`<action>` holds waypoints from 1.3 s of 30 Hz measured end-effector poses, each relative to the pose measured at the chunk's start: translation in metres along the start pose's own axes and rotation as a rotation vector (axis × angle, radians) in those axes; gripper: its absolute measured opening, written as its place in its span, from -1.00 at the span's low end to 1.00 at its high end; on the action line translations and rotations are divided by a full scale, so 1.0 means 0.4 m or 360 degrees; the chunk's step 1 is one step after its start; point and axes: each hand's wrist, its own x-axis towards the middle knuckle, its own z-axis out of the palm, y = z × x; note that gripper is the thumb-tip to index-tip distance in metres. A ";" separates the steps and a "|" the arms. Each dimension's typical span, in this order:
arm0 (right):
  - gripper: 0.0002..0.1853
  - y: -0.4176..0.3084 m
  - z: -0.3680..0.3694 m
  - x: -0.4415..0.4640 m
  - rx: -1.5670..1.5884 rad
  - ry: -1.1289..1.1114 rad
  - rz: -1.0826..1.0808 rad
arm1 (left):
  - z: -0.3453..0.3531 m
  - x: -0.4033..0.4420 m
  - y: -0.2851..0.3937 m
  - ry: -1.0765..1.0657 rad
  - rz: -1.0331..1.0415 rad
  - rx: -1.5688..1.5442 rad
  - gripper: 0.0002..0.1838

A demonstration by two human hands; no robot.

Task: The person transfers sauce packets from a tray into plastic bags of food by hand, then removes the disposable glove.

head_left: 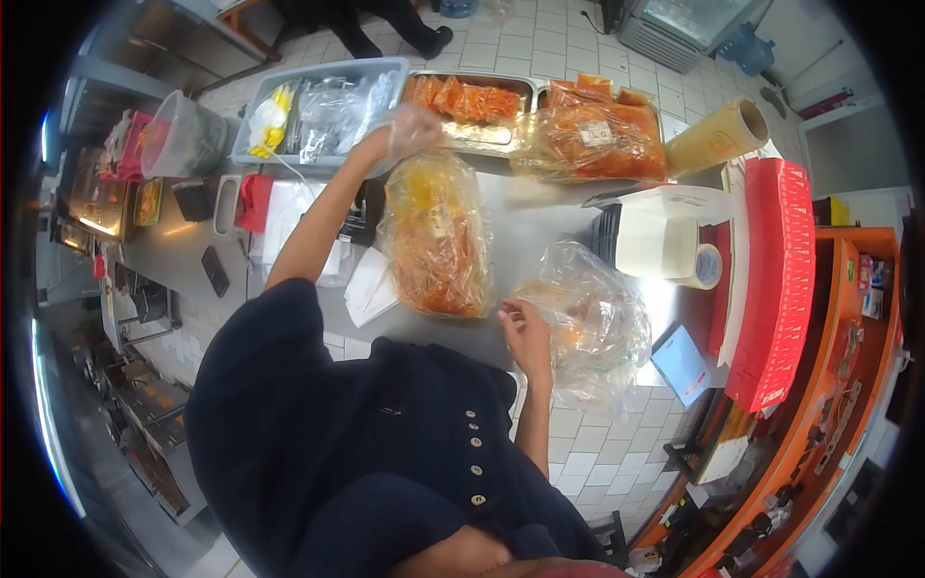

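Observation:
My left hand [414,133], in a clear plastic glove, reaches over the near left corner of a metal tray [493,138] with orange-red food packets [467,99]. Motion blur smears its fingers, so their grip is unclear. Just below it, a large clear bag of orange-red food [438,241] lies on the steel table [511,207]. My right hand [527,334], seemingly bare, is at the table's near edge with loosely bent fingers and nothing visible in them. Right beside it lies a crumpled clear plastic bag [593,318] with some orange inside.
A grey bin [390,82] of plastic packs stands back left. Behind the table's middle sits another bagged orange block [597,140], with a film roll [718,140] beside it. Red boxes [776,279], a white container [660,236] and a tape roll [708,266] are right. Someone's legs [385,24] show beyond.

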 end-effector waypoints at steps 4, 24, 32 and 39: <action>-0.70 0.004 0.019 0.004 -0.0095 -0.0059 -0.0100 | 0.060 -0.135 0.014 -0.0728 -0.0265 -0.0101 -0.60; -0.69 0.108 0.095 -0.080 -0.0654 0.0040 -0.0374 | 0.273 -0.135 -0.006 -0.0541 0.0189 0.0231 -0.58; -0.78 0.255 0.111 -0.089 -0.0693 0.0350 -0.0483 | 0.314 -0.152 -0.008 -0.0572 0.0215 0.0169 -0.58; -0.86 0.246 0.122 -0.058 -0.0622 0.0450 -0.0594 | 0.320 -0.152 -0.019 -0.0562 0.0222 0.0042 -0.57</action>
